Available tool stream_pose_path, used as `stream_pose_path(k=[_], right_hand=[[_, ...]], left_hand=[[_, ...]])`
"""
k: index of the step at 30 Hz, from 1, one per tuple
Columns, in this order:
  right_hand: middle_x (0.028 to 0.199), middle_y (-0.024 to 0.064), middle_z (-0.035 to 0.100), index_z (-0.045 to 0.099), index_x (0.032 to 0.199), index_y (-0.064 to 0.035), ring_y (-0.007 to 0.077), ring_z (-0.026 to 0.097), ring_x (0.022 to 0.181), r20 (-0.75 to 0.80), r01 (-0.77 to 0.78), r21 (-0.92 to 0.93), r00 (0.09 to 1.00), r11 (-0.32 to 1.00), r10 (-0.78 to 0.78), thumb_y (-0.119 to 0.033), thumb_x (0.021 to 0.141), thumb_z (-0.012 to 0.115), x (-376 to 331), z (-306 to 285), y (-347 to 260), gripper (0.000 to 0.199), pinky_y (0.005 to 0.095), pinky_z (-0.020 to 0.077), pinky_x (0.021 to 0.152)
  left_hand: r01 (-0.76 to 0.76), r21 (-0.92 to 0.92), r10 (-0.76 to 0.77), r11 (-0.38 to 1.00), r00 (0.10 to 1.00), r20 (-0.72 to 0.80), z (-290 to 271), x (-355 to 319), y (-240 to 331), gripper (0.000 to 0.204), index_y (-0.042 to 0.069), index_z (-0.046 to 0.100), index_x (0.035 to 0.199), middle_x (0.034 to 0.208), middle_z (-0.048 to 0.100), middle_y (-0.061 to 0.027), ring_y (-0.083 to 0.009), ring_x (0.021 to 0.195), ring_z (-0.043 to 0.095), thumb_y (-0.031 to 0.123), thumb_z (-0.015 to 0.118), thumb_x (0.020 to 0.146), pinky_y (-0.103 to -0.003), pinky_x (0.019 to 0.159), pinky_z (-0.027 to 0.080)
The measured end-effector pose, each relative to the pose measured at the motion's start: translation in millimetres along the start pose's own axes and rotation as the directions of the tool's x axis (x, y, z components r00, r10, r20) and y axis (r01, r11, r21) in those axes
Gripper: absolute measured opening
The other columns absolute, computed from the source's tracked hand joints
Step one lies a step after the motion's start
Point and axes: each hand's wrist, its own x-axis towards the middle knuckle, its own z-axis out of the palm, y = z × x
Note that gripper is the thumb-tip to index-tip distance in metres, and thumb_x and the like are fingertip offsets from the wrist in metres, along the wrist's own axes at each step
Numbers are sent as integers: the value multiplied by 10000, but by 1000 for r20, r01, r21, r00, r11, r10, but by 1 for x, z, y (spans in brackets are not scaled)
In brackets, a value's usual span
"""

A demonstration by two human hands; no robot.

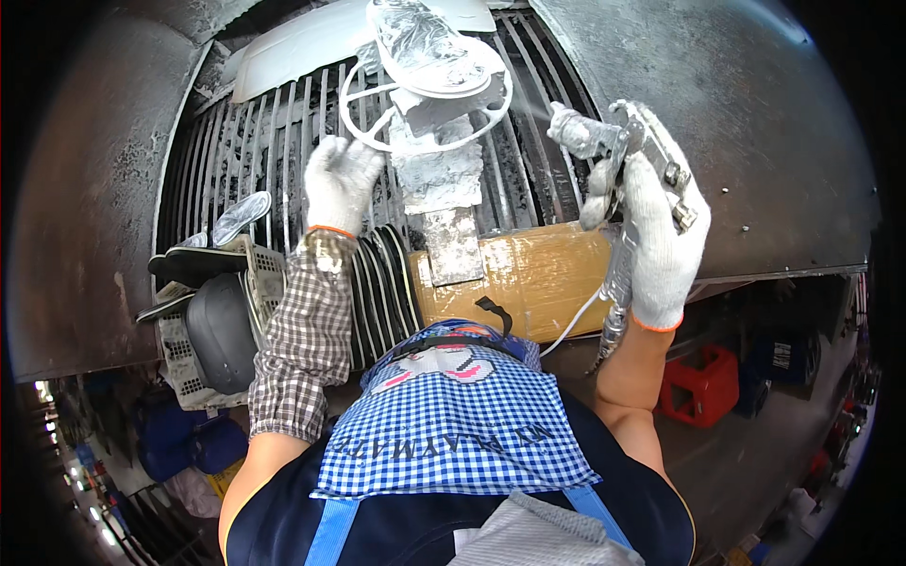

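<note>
My right hand [651, 226], in a white knitted glove, grips a spray gun [604, 141] crusted with white. Its nozzle points left, and a faint mist shows in front of it. A white-coated, spoked wheel [505, 108] stands over the grating. On top of it lies a shoe-sole-shaped piece [425, 57] with a shiny grey face and white edge. My left hand [343, 184], gloved too, is beside the wheel's near-left rim with its fingers loosely bent and apart. Whether it touches the rim is unclear.
Several dark soles [385, 292] with pale edges stand in a row before me. At left, a plastic basket [269, 278] holds more soles. A tape-covered cardboard piece [538, 274] lies along the front edge. Metal walls flank the slatted grating [283, 141]. A red stool [698, 387] stands lower right.
</note>
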Motion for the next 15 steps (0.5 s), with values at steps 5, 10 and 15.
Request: stream_pose_path(k=[5,10,15], right_hand=[[906,85,708,565,1420,55,96,614,669,-10,54,-20,998,998,-55,-57,1033,586,10,9,6,404,238,520,631],[1029,113,733,559,1432,56,90,644,749,24,15,-108,1000,994,-13,-57,1021,605,13,21,1,429,235,536,677],[1067,90,737,560,1434,60,89,663,831,21,94,-92,996,991,-92,-46,1011,614,23,21,14,440,234,543,730]], left_hand=[[118,3,-118,993,992,-46,3,-14,-35,195,75,631,880,1072,700,-196,-356,1044,677,252,634,961,-504,919,577],[169,-93,-173,981,984,-43,25,-24,-53,379,27,600,1257,1257,645,-234,-425,1171,627,283,618,978,-570,1004,541],[158,-126,-159,979,987,1,26,-24,-43,466,-31,566,1328,1398,550,-271,-484,1327,514,311,593,1011,-610,1095,463]])
